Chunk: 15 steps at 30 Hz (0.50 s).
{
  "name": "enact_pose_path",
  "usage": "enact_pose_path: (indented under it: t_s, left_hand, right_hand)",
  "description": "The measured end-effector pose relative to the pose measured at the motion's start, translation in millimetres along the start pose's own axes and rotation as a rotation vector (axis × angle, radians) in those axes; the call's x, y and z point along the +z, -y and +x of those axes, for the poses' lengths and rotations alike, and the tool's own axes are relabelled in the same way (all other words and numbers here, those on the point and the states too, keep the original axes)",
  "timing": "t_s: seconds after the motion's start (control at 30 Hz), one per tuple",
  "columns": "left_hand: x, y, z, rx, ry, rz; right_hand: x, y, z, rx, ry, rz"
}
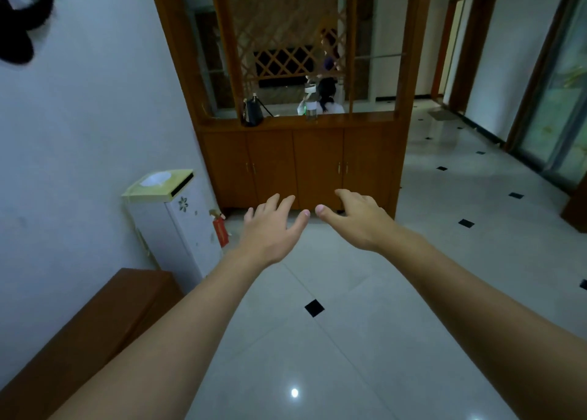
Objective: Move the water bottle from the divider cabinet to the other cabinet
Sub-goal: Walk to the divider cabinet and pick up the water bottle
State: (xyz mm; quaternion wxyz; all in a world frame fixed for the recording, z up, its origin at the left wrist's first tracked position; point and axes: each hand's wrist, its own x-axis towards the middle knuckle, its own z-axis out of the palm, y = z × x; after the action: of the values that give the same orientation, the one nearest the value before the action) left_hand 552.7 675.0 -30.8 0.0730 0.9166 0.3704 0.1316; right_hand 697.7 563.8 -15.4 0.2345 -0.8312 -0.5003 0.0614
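Note:
A clear water bottle (311, 105) with a white cap stands upright on the counter of the wooden divider cabinet (298, 162), straight ahead across the tiled floor. A low brown cabinet (95, 321) runs along the left wall near me. Both arms reach forward over the floor. My left hand (273, 229) is open with fingers spread and holds nothing. Beside it, my right hand (357, 219) is open too, its thumb nearly touching the left thumb. Both hands are well short of the bottle.
A dark handbag (252, 111) sits on the divider counter left of the bottle. A white floor-standing appliance (171, 225) and a red fire extinguisher (220, 229) stand by the left wall. People are visible beyond the divider's lattice. Doorways and glass doors lie to the right.

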Motion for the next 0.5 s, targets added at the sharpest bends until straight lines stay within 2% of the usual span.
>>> enact_pose_path:
  t_s: [0.17,0.5]
  left_hand:
    - [3.3,5.0,68.2,-0.05,-0.039,0.006]
    - [4.5,69.3,160.9,-0.155,-0.056,0.003]
  right_hand:
    - [-9.0,-20.8,74.4,-0.022,0.0,0.081]
    - [18.7,8.3,192.9,-0.128,0.082,0.066]
